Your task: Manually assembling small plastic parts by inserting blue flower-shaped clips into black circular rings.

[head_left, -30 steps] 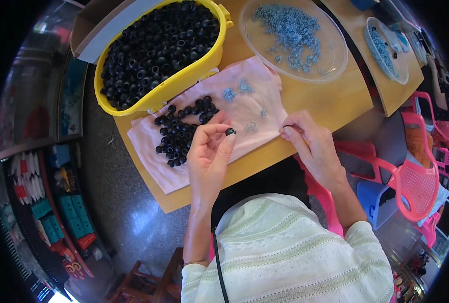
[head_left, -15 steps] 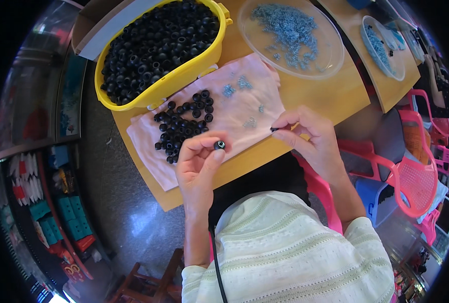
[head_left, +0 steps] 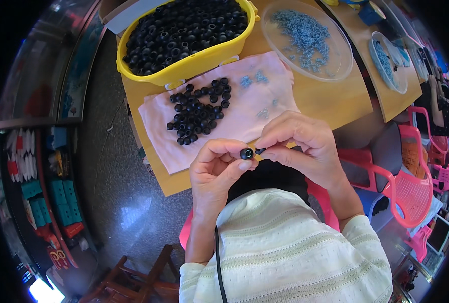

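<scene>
Slip risk for you
Your left hand [head_left: 210, 169] pinches a black bead [head_left: 246, 153], your right hand [head_left: 305, 143] a dark piece [head_left: 259, 150] at its three o'clock; loose pinching could drop either.

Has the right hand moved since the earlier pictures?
Yes: judged against the right corner of the pink cloth, the right hand has moved leftward and nearer the person's body, up to the black bead in the left hand.

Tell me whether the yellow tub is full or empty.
Full, or close to it: black beads hide the floor of the yellow tub and come up near its rim, though the picture's top edge cuts off part.
</scene>
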The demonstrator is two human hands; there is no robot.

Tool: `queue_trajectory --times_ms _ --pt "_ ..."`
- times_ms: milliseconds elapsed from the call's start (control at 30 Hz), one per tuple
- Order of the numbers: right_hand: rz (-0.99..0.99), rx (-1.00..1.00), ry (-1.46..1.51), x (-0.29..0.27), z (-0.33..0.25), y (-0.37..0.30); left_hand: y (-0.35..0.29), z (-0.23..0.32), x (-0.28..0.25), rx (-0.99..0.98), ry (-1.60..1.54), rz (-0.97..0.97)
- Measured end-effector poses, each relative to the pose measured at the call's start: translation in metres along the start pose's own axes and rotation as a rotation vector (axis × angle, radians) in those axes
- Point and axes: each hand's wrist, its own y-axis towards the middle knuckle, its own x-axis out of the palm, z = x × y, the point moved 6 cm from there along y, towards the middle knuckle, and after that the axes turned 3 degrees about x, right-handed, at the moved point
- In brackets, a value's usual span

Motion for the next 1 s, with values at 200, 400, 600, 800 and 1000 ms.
queue_trajectory --times_ms 200,400,600,800,1000 --pt "-0.032 -0.092 -0.108 0.006 -0.009 0.003 -0.004 0.003 0.001 -0.039 0.058 0.000" --pt "-0.057 -0.026 -0.065 0.008 -0.006 0.004 -0.005 0.001 -0.002 -0.051 0.080 0.002" --pt "-0.053 0.049 0.011 0.006 0.000 0.005 -0.003 0.005 -0.006 0.046 0.188 0.062" --pt "-0.075 0.017 -0.105 0.007 -0.004 0.008 -0.004 0.005 -0.006 0.064 0.210 0.053" --pt "-0.041 -0.101 -0.222 0.010 -0.010 0.008 -0.004 0.003 -0.005 0.005 0.150 0.007"
